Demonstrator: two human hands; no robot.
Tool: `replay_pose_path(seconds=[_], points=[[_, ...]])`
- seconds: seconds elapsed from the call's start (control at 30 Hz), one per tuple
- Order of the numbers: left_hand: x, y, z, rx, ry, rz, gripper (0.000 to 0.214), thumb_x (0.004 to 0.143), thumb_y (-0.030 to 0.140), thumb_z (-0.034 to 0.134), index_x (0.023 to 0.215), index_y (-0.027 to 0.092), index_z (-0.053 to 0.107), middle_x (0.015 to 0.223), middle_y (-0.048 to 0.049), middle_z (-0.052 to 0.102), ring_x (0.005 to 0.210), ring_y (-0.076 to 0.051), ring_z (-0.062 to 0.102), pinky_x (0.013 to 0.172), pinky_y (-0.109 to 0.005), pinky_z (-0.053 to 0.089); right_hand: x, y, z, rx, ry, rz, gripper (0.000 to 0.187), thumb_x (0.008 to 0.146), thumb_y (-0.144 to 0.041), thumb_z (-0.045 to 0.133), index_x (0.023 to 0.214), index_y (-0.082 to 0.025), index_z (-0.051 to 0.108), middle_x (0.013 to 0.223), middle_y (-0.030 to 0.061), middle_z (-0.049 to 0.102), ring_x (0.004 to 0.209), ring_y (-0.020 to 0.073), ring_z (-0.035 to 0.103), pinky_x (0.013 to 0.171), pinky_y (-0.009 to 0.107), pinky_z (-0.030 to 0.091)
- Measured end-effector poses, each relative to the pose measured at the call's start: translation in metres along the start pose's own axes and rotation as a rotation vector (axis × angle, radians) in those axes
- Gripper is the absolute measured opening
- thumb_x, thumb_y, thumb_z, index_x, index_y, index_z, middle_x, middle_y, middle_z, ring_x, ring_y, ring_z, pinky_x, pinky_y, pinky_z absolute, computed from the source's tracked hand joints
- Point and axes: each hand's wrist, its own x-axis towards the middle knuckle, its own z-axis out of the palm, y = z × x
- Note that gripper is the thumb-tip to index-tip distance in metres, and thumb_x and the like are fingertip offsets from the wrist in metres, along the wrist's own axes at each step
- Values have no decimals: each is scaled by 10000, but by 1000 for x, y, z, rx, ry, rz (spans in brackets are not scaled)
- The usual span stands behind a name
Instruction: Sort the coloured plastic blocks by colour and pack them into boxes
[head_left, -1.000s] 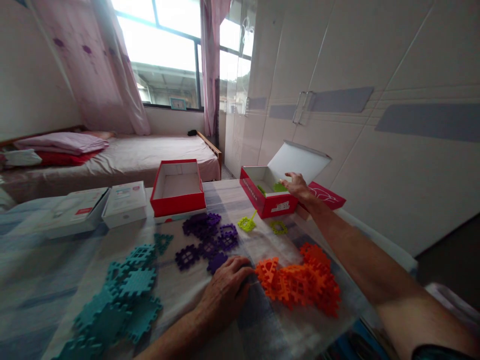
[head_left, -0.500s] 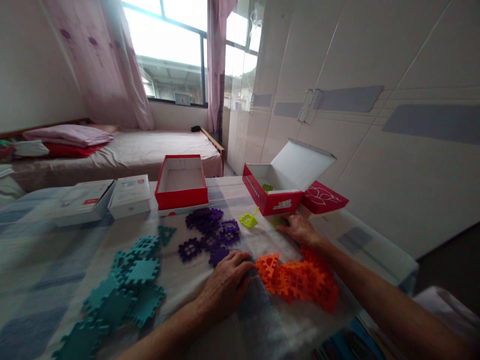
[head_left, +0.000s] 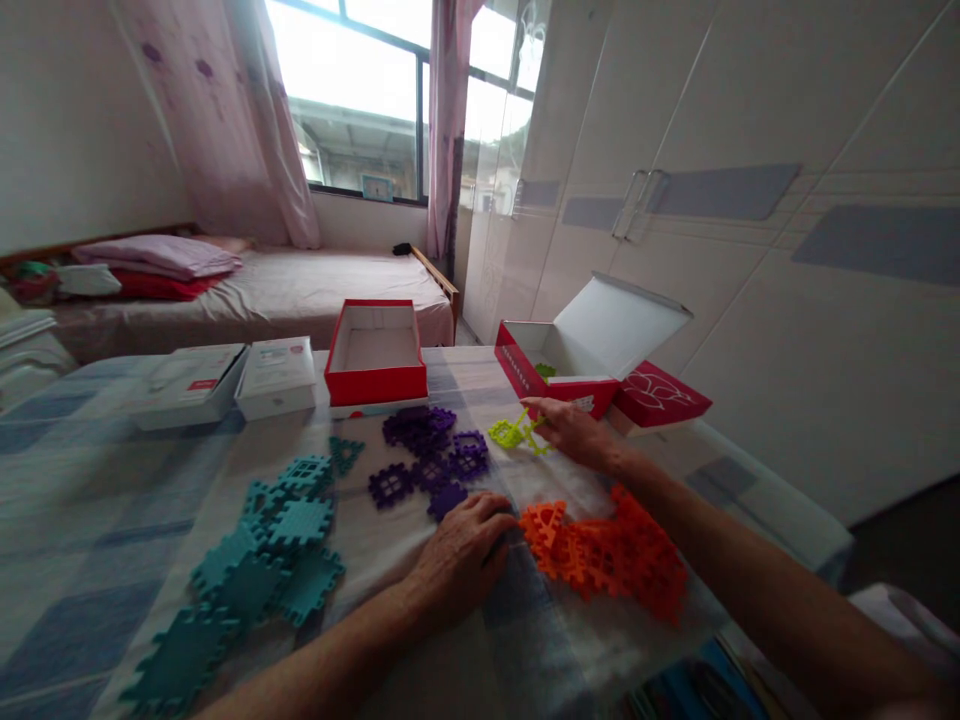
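My right hand [head_left: 576, 436] is at a yellow-green interlocking plastic piece [head_left: 537, 440], its fingertips on the piece's right side. Just left of that piece lies another yellow-green interlocking piece [head_left: 505, 433]. My left hand [head_left: 466, 545] rests on the cloth with nothing visible in it, fingers loosely stretched. It lies between a purple piece [head_left: 448, 500] and a heap of orange pieces [head_left: 607, 555]. More purple pieces [head_left: 420, 430] are piled beyond it. Several teal pieces [head_left: 247, 585] overlap at the left. A green piece [head_left: 545, 370] shows inside the open red box [head_left: 551, 392].
An open red-rimmed box [head_left: 377, 385] stands at the back centre. Two white boxes [head_left: 276, 380] sit to its left. A red lid-like box [head_left: 664, 393] is right of the open box. The checked tablecloth [head_left: 90, 480] covers the table; beyond are a bed and wardrobe.
My right hand has shifted left, bringing the yellow-green piece close to the other one. My left hand stays on the cloth. The whole view has shifted slightly.
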Motion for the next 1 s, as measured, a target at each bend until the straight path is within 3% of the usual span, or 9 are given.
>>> replay_pose_path(seconds=[0.13, 0.23, 0.37, 0.43, 0.57, 0.67, 0.77, 0.9, 1.0], points=[[-1, 0, 0, 15, -2, 5, 296, 793, 93, 529, 1050, 204, 622, 1131, -41, 607, 1060, -180, 529, 958, -326, 442, 16, -16, 11, -373, -56, -5, 354, 871, -110, 399, 1161, -184, 587, 1043, 114, 617, 864, 204, 627, 683, 264, 436], [-1, 0, 1, 16, 3, 8, 305, 780, 81, 525, 1039, 207, 624, 1122, -41, 609, 1057, -179, 530, 957, -324, 444, 16, -13, 12, -475, -27, 29, 265, 894, -128, 378, 997, -166, 620, 975, 113, 598, 826, 194, 618, 649, 251, 414], [0, 0, 1, 8, 4, 16, 302, 774, 78, 524, 1029, 207, 622, 1124, -42, 612, 1062, -183, 532, 959, -332, 443, 14, -9, -2, -357, 95, 90, 222, 918, -211, 380, 941, -156, 594, 1019, 118, 575, 857, 180, 584, 708, 247, 418], [1, 1, 1, 3, -1, 9, 296, 774, 79, 526, 1025, 205, 622, 1120, -42, 614, 1066, -184, 531, 961, -330, 441, 18, -12, -5, -247, 17, 77, 194, 903, -213, 410, 887, -147, 591, 1015, 115, 579, 923, 178, 561, 779, 235, 407], [1, 2, -1, 3, 1, 3, 282, 789, 86, 522, 1023, 205, 625, 1119, -40, 611, 1064, -182, 528, 960, -329, 440, 28, -17, 11, -134, -199, 126, 159, 858, -211, 468, 801, -140, 598, 882, 87, 626, 790, 150, 571, 687, 216, 389], [0, 3, -2, -5, 3, 3, 289, 794, 86, 519, 1031, 215, 622, 1116, -38, 607, 1053, -182, 530, 953, -331, 444, 31, -15, 30, -117, -177, 187, 129, 814, -244, 530, 817, -137, 603, 844, 78, 645, 766, 154, 582, 625, 215, 373], [1, 4, -2, -5, -1, -4, 296, 783, 72, 520, 1025, 210, 623, 1114, -42, 607, 1057, -187, 530, 948, -330, 447, 30, -11, 40, -85, -125, 240, 201, 753, -217, 582, 929, -123, 596, 960, 109, 642, 873, 183, 589, 675, 218, 383], [1, 4, -3, -7, -1, -5, 322, 773, 52, 514, 1034, 207, 623, 1124, -43, 606, 1058, -185, 528, 955, -328, 442, 28, -9, 40, 16, -111, 273, 359, 712, -207, 600, 1053, -106, 554, 1023, 130, 626, 890, 192, 587, 695, 229, 399], [1, 4, -3, -15, -9, -9, 320, 775, 54, 513, 1033, 205, 626, 1125, -45, 606, 1058, -186, 528, 955, -330, 441, 28, -12, 38, 116, -121, 275, 317, 668, -197, 616, 967, -102, 572, 969, 129, 622, 843, 198, 577, 659, 241, 401]])
